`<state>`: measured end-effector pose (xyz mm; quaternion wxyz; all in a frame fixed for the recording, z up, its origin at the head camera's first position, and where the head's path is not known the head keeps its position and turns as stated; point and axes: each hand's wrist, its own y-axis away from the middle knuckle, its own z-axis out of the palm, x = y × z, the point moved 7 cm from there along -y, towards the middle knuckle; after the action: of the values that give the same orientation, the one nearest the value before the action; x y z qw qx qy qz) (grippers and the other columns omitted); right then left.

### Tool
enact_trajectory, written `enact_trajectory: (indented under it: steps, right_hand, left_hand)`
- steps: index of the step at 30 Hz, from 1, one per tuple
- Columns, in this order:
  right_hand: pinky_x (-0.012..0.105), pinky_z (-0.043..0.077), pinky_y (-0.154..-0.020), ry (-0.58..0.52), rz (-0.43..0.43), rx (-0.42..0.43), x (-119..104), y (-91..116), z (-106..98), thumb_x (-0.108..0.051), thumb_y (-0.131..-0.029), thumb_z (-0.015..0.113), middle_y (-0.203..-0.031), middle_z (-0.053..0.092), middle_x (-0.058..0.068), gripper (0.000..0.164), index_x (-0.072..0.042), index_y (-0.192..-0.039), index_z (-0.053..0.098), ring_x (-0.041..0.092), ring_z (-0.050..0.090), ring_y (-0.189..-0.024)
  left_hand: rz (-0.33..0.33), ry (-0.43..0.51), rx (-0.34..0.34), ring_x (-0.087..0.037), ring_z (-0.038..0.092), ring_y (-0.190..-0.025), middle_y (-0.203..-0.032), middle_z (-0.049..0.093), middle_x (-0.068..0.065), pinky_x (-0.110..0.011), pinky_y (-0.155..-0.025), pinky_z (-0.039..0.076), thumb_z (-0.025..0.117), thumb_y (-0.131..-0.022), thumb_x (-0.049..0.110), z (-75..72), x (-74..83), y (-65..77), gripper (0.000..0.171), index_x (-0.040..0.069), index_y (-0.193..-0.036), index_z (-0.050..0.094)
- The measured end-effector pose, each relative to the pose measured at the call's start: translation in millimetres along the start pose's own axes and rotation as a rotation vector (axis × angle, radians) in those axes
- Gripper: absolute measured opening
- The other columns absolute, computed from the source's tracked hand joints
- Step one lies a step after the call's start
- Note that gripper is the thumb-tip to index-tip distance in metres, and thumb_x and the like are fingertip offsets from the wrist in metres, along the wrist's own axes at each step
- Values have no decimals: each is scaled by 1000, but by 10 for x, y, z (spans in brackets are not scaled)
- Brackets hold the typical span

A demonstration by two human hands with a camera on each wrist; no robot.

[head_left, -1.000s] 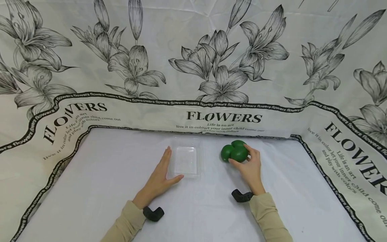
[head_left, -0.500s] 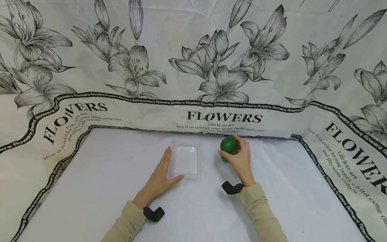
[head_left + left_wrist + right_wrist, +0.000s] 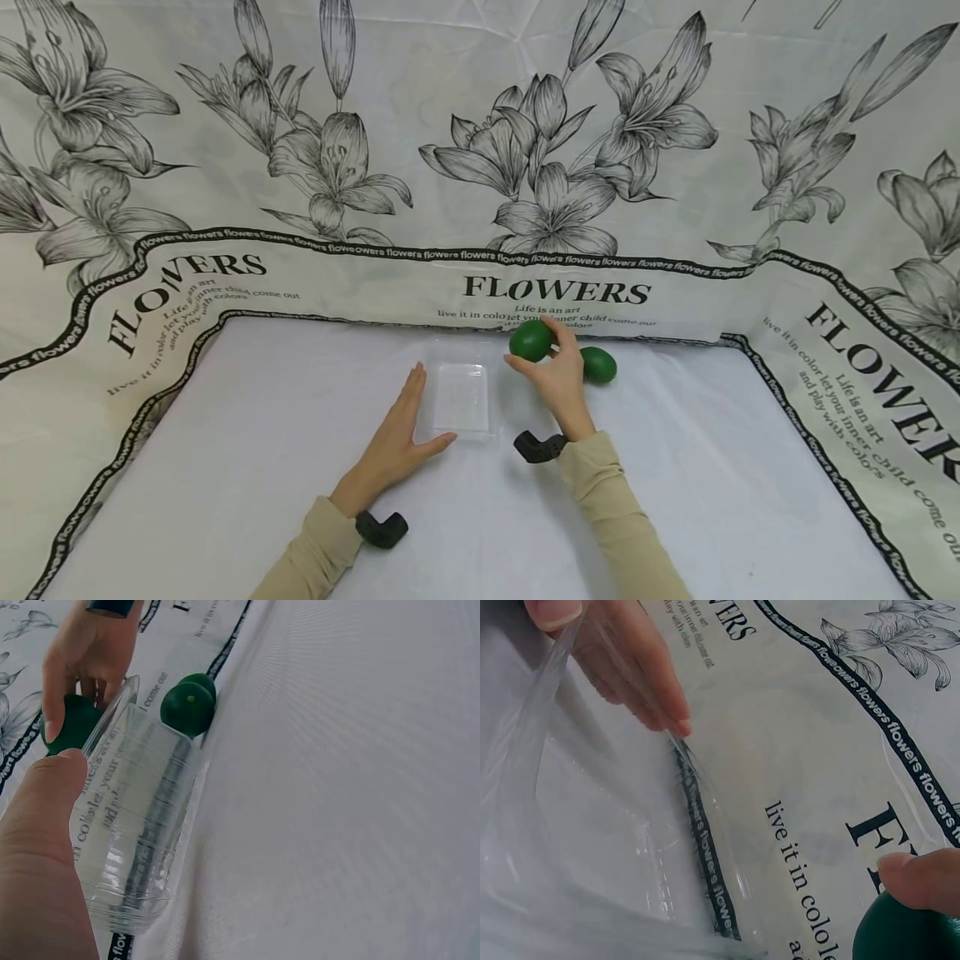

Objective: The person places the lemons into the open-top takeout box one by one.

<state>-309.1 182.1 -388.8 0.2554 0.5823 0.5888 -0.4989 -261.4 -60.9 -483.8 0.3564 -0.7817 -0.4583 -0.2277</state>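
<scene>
A clear plastic box [image 3: 461, 400] with no lid visible stands in the middle of the table. My left hand [image 3: 386, 450] lies along its left side with straight fingers; the thumb [image 3: 56, 776] touches the rim in the left wrist view. Raised just right of the box's far corner, a smooth dark green lime [image 3: 530, 341] is pinched between the thumb and fingers of my right hand [image 3: 558, 379]. Behind that hand another lime [image 3: 599, 365] rests on the table. The left wrist view shows a pair there, the nearer lime [image 3: 187, 709] partly covering the farther one.
White cloth covers the table [image 3: 262, 467]. A curtain [image 3: 390, 283] printed with flowers and lettering rises along the back and both sides, close behind the box. Each wrist carries a black mount, one at the left wrist [image 3: 381, 530] and one at the right wrist [image 3: 540, 447].
My right hand has picked one lime from the group of three and carried it left and up toward the box. My left hand and the box have stayed in place.
</scene>
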Motion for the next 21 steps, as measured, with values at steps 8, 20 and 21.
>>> enact_trajectory:
  steps: [8, 20, 21]
  right_hand:
    - [47, 48, -96, -6, -6, -81, -138, -9, 337, -15, -71, 90, -139, 46, 17, 84, -4, -143, 47, 34, 49, -122]
    - [53, 44, -101, 63, 9, -202, -146, 85, 819, -18, -69, 92, -139, 48, 17, 82, -5, -139, 51, 36, 47, -124]
    - [53, 44, -101, 76, 15, -207, -135, 93, 851, -18, -69, 93, -138, 48, 17, 82, -5, -138, 52, 36, 47, -124]
  left_hand:
    - [6, -1, 4, -24, 8, -151, -167, 4, -7, -51, -118, 19, 72, -88, 48, -10, 19, 3, 106, 4, -159, 8]
    - [-8, -11, -8, -21, 7, -152, -167, 5, -9, -49, -119, 19, 71, -88, 50, 4, 4, -6, 105, 3, -159, 9]
    - [-5, -10, -7, -21, 7, -151, -167, 5, -9, -49, -119, 19, 71, -88, 50, 4, 7, -7, 105, 3, -159, 9]
